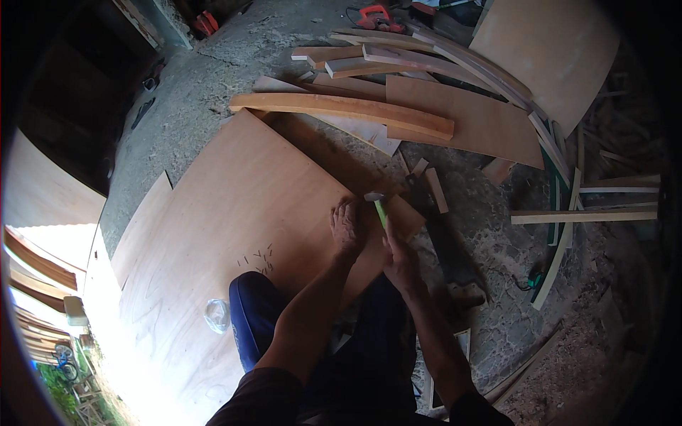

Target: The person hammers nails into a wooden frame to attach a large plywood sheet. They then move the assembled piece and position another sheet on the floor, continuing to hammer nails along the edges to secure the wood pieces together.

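Note:
My right hand [401, 264] is wrapped round the green handle of a hammer [381, 210], its metal head raised close to my left hand's fingertips. My left hand [345, 226] rests at the right edge of a large plywood sheet [206, 192], fingers bent and drawn together; whatever they pinch is too small to make out. Several loose nails [264, 261] lie on the sheet, beside my left knee. A clear plastic bag [217, 315] sits further left on the same sheet.
Right of my hands, a handsaw [452, 255] and a short wood block [436, 190] lie on the rough concrete floor. A thick timber beam [341, 111] crosses beyond the sheet. Further off are stacked boards [433, 65], another plywood panel [547, 57] and a red power tool [379, 18].

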Tool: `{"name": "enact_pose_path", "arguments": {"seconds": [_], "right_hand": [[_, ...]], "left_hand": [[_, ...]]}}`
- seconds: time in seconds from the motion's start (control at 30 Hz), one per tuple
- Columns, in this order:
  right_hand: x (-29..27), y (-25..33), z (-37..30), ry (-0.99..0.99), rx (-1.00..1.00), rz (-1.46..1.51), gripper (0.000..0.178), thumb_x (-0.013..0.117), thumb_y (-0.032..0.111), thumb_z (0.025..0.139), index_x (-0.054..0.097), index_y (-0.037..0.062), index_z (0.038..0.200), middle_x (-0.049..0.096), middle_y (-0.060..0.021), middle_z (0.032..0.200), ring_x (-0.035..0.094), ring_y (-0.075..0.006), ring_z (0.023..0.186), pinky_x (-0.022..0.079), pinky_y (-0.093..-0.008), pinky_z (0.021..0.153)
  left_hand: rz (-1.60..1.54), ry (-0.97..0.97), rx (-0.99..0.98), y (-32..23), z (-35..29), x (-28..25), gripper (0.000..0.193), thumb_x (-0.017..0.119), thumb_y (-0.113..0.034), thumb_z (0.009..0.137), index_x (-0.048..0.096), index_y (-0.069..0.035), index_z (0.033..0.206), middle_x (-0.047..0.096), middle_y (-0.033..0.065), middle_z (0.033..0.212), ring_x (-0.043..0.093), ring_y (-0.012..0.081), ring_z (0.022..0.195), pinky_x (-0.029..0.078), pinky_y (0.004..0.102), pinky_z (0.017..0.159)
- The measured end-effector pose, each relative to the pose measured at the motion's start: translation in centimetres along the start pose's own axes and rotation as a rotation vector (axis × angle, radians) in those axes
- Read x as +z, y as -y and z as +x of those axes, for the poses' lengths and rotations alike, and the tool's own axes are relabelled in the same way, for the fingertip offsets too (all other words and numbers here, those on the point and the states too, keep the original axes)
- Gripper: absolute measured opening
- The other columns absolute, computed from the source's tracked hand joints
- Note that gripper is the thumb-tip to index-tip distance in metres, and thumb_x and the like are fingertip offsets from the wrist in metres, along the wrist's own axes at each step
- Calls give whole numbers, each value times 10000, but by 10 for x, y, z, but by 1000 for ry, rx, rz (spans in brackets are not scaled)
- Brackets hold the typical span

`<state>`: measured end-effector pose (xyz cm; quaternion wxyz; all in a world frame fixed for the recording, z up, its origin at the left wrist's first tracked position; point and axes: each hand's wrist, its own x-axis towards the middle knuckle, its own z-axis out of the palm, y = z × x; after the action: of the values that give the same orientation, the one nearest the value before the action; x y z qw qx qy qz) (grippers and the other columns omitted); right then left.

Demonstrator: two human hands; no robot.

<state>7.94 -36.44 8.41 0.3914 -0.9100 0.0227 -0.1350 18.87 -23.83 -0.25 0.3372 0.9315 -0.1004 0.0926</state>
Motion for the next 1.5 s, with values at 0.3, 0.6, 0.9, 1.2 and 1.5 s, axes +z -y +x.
{"name": "enact_pose_path", "arguments": {"seconds": [0.3,0.6,0.9,1.2,1.5], "right_hand": [[7,-17,-8,-11,-22,77,824,612,-50,786,317,162,1526,628,-165,850,644,-339,723,529,-425,647],[1,-23,-5,-3,-122,-83,845,625,-6,800,278,218,1537,622,-191,778,650,-383,700,517,-490,617],[10,-25,-11,363,121,-228,813,608,25,838,269,239,1545,663,-205,902,659,-381,742,519,-442,657],[34,-27,-18,81,-28,-24,669,537,33,914,310,172,1528,644,-256,1078,651,-409,958,528,-458,788],[41,-28,-23,173,59,50,618,506,-2,929,330,94,1514,521,-263,1363,538,-399,1240,469,-408,978]], "left_hand": [[15,20,3,1,3,-2,475,651,-255,839,525,-114,1275,503,156,1374,403,300,1357,230,477,1161],[1,28,31,-3,7,-8,482,639,-213,838,509,-120,1293,503,143,1370,401,297,1359,229,480,1157],[-170,161,10,22,0,5,512,591,-153,836,488,-130,1337,482,152,1396,338,315,1409,200,512,1169],[-139,-105,-426,91,-36,-83,230,536,-113,874,617,-44,1077,664,177,993,641,325,929,505,423,824],[-232,-186,-714,170,-69,-146,266,534,-240,917,632,-28,1045,665,185,927,659,347,865,528,446,766]]}}
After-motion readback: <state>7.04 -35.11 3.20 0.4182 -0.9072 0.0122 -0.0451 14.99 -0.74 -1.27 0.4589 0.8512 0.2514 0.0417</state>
